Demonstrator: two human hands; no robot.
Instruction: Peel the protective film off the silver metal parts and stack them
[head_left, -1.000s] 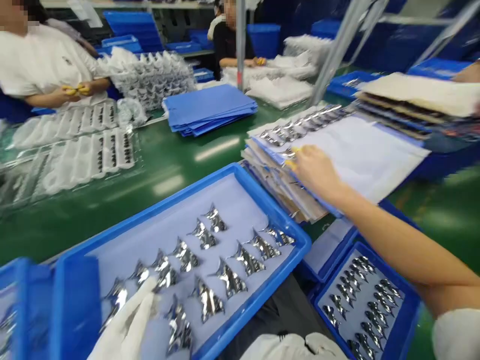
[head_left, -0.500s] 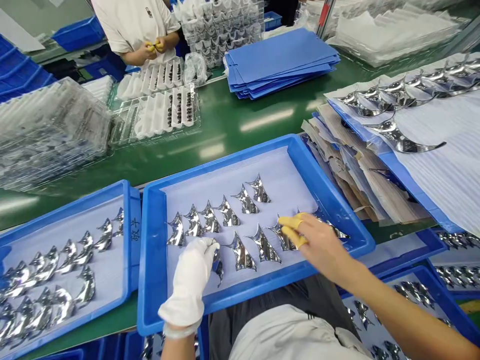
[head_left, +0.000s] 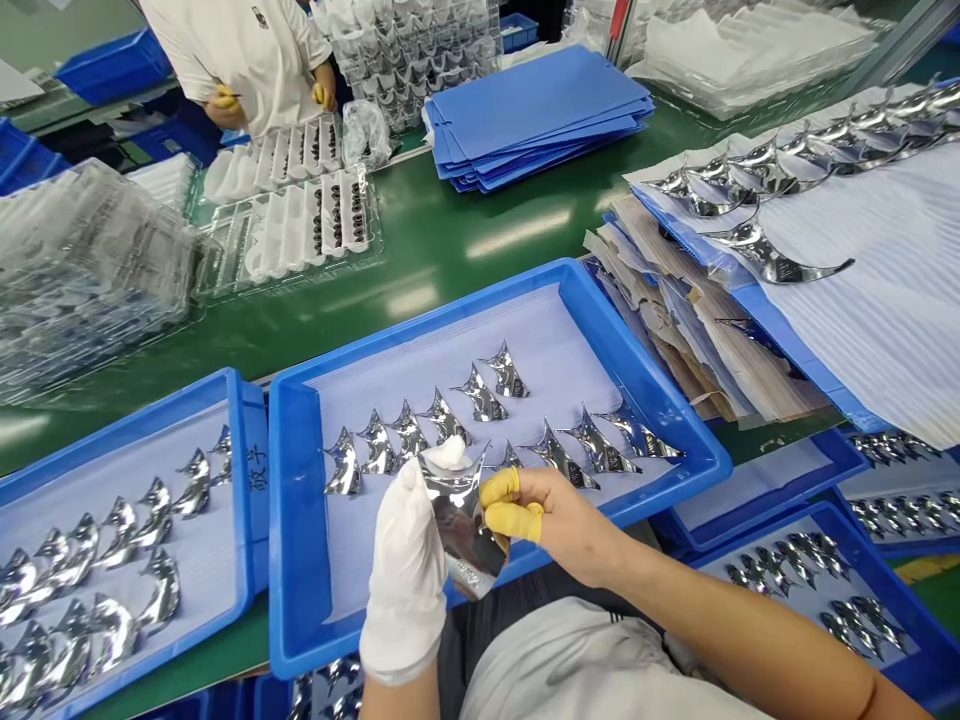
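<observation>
My left hand (head_left: 405, 570), in a white glove, is closed on a shiny chrome-like metal piece (head_left: 469, 530) with pointed corners, held above the front of the blue tray (head_left: 300, 600). My right hand (head_left: 566, 515) wears yellow finger cots on the thumb and forefinger, which pinch the right edge of that same piece. Behind my hands, similar pointed pieces lie in two rows on the white liner (head_left: 570, 350). One of them, a curved piece (head_left: 641, 430), is at the right end of the front row. Part of the front row is hidden by my hands and the held piece.
A second blue tray (head_left: 244, 520) of curved chrome pieces stands at left. At the back are stacked blue sheets (head_left: 540, 105), clear plastic trays (head_left: 97, 270) and a co-worker (head_left: 247, 60). Larger chrome pieces (head_left: 772, 255) rest on a white-covered stack at right; more trays sit below.
My right hand has moved left from the front row to the held piece. My left hand has raised the piece and moved it right. The co-worker's hands have moved apart.
</observation>
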